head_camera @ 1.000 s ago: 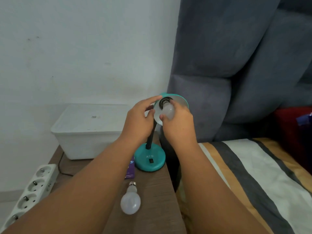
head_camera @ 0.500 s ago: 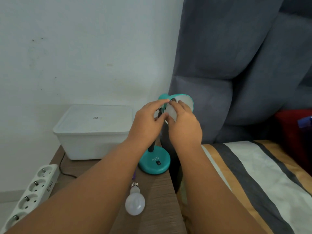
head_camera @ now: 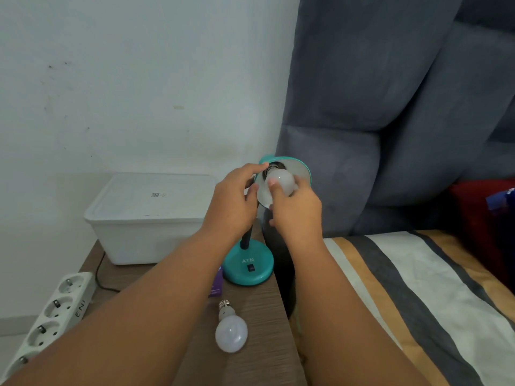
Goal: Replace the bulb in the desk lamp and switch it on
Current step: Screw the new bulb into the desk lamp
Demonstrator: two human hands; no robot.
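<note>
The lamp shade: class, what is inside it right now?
Inside the lamp shade sits a white bulb, gripped by the right hand. Its dark socket shows partly; the bulb's screw base is hidden.

A bedroom in a home: at right, a bed with a striped sheet (head_camera: 418, 288) meets a padded grey headboard (head_camera: 390, 107). At lower centre stands a wooden bedside table (head_camera: 259, 330) against a plain white wall (head_camera: 125, 79), carrying a lidded white plastic box (head_camera: 147, 218).

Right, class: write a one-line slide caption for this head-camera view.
Right hand grips a bulb at the teal lamp's shade; left hand steadies it; another bulb lies on the table.
</note>
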